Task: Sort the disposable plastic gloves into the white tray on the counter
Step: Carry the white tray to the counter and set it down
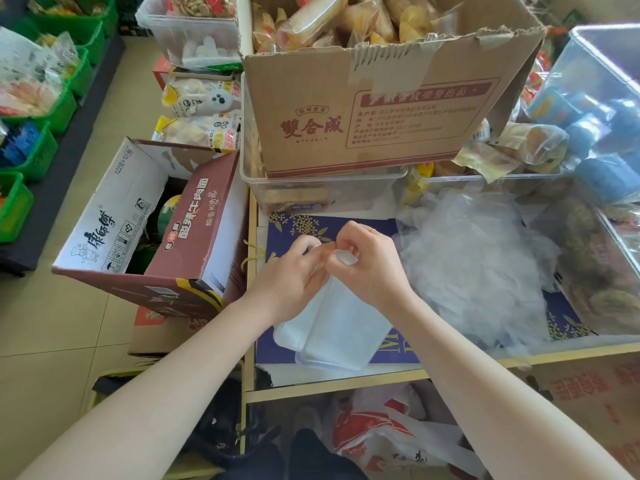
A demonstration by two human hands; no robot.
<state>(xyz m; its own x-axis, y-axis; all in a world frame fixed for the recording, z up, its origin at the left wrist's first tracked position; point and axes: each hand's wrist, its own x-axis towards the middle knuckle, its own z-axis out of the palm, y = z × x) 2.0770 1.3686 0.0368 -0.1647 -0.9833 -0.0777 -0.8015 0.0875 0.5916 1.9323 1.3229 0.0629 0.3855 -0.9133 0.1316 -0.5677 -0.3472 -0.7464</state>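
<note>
The left hand and the right hand meet over the surface, each with fingers curled to pinch the top edge of one thin, translucent plastic glove held between them, seemingly working it apart or smoothing it. Directly beneath the hands and nearest the person lies the shallow white rectangular plastic tray, resting on a dark blue printed paper bag with gold flowers. What the tray already holds is hard to tell: its pale inside may carry flattened gloves, but nothing stands out clearly. Just right of the hands, a loose, crumpled heap of clear disposable gloves spreads over the blue bag, and it is large, so I judge the sorting to be at an early or middle stage, with most gloves left to handle. Farther back sit a clear plastic bin and, upon it, a big brown cardboard carton printed in red, filled with wrapped snacks.
</note>
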